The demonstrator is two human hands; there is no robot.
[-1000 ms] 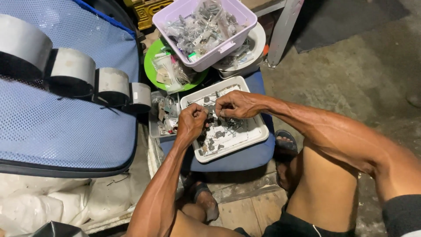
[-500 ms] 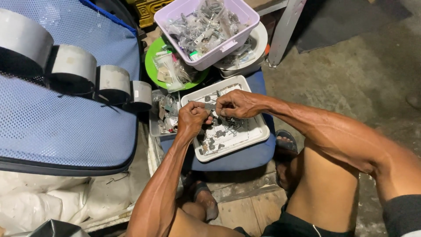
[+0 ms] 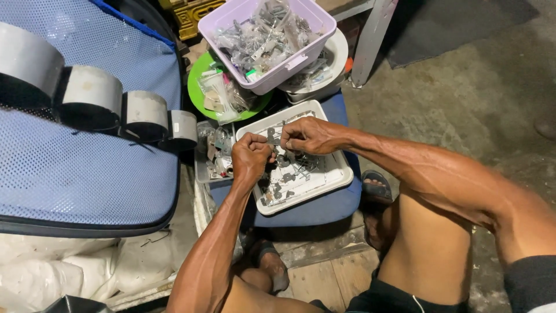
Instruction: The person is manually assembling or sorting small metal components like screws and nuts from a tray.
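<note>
A white tray (image 3: 339, 174) of small dark metal parts (image 3: 286, 177) was set on a blue cushion (image 3: 324, 206), directly beneath the fingers. The left hand (image 3: 250, 156) was curled shut into a fist, the right hand (image 3: 307, 134) pinched together. A small metal piece (image 3: 273, 139) was held between the two sets of fingertips, just above the tray's parts.

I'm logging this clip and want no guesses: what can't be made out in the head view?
- What the left hand and right hand pinch: hidden by the fingers, too small.
- Small dark parts in the white tray: too small to tell their kind.
- Lilac bin: contents a blurred tangle.
</note>
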